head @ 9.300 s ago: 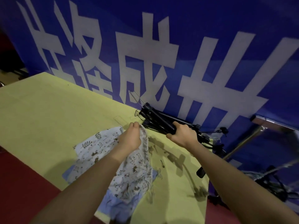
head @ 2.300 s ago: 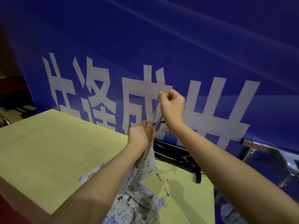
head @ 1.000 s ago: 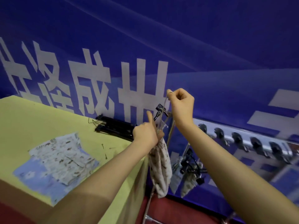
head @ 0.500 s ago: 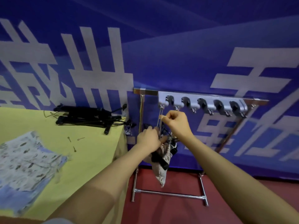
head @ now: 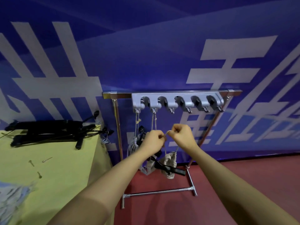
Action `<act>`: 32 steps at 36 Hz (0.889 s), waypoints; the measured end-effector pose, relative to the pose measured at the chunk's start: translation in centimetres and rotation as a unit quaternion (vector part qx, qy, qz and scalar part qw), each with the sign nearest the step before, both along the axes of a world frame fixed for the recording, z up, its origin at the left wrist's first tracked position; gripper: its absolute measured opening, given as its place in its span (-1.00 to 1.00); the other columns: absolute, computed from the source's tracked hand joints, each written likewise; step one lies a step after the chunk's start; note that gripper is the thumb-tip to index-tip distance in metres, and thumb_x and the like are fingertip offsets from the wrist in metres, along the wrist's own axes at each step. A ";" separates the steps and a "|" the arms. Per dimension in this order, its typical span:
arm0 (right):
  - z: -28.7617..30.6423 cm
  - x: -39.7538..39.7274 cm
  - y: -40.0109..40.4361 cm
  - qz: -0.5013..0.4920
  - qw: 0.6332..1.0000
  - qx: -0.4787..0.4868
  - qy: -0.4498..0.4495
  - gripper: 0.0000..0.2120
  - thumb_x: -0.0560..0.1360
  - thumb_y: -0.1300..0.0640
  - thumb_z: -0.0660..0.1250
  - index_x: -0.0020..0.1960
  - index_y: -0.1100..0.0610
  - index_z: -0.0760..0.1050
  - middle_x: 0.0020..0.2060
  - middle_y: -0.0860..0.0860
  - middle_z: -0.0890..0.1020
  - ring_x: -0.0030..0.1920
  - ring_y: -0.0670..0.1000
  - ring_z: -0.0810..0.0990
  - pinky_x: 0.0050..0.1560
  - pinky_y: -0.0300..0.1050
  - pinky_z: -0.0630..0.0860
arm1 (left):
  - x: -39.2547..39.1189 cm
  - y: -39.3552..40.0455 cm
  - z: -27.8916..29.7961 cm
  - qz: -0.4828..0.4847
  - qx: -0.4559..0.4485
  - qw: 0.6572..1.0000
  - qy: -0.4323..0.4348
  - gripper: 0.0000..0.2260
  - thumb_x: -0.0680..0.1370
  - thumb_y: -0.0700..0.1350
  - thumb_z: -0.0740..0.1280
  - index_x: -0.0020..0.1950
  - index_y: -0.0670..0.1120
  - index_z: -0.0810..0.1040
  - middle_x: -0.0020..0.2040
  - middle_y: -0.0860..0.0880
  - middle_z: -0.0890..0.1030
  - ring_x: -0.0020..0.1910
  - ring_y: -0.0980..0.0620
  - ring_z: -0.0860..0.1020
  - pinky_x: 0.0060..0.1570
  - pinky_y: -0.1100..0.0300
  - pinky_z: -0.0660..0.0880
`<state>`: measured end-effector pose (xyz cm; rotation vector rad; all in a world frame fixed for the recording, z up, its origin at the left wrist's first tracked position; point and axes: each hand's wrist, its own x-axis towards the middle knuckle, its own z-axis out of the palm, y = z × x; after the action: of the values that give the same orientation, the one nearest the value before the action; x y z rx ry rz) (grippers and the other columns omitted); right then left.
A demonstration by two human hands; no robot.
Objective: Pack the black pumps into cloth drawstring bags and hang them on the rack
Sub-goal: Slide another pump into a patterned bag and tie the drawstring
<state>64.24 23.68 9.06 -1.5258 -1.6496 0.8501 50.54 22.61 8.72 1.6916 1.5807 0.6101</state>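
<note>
A patterned cloth drawstring bag (head: 169,161) hangs below my hands with a black pump (head: 170,168) poking out of it. My left hand (head: 153,141) and my right hand (head: 182,136) each pinch its drawstring (head: 167,133) between them, in front of the rack. The grey hook rail (head: 177,102) sits on a chrome rack (head: 116,127). Two other filled bags hang by cords from its two leftmost hooks: one bag (head: 134,144) at the left, a second bag (head: 148,166) partly hidden behind my left arm.
A yellow table (head: 53,163) stands at the left with a pile of black pumps (head: 48,132), loose pins (head: 47,159) and flat cloth bags (head: 11,198) at its near edge. A blue banner (head: 162,54) backs the rack. The floor (head: 235,184) is red.
My view swung right from the table to face the rack. Both hands carried the filled bag off the table edge, and now hold its cord apart below the rail.
</note>
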 end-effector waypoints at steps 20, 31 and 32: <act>-0.6 4.2 10.5 0.034 0.996 0.039 -0.069 -0.85 0.58 0.24 0.22 -0.13 0.26 0.49 -0.40 0.07 0.46 -0.39 0.01 0.38 -0.30 -0.06 0.34 | 5.6 9.9 -0.5 0.204 0.037 0.974 -0.088 -0.83 0.57 -0.22 0.25 -0.18 -0.20 0.57 -0.22 -0.13 0.63 -0.23 -0.02 0.64 -0.15 0.18 0.53; -3.1 4.0 11.3 0.051 0.986 0.005 -0.158 -0.83 0.59 0.17 0.18 -0.13 0.20 0.45 -0.34 0.06 0.49 -0.29 0.15 0.49 -0.31 0.08 0.44 | 6.0 11.2 -2.5 0.152 0.017 0.988 0.003 -0.83 0.58 -0.21 0.25 -0.15 -0.23 0.58 -0.25 -0.19 0.60 -0.20 -0.17 0.58 -0.16 0.02 0.51; -3.1 4.1 11.2 0.050 0.985 0.004 -0.166 -0.82 0.59 0.13 0.18 -0.13 0.19 0.45 -0.34 0.06 0.50 -0.28 0.15 0.50 -0.35 0.02 0.40 | 6.0 11.2 -2.5 0.144 0.018 0.989 0.011 -0.82 0.58 -0.21 0.25 -0.14 -0.25 0.57 -0.23 -0.21 0.61 -0.21 -0.17 0.56 -0.17 0.02 0.50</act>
<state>68.29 34.90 5.91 -1.6592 -1.9789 0.6641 56.53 33.80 6.26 1.5105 1.8570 0.7689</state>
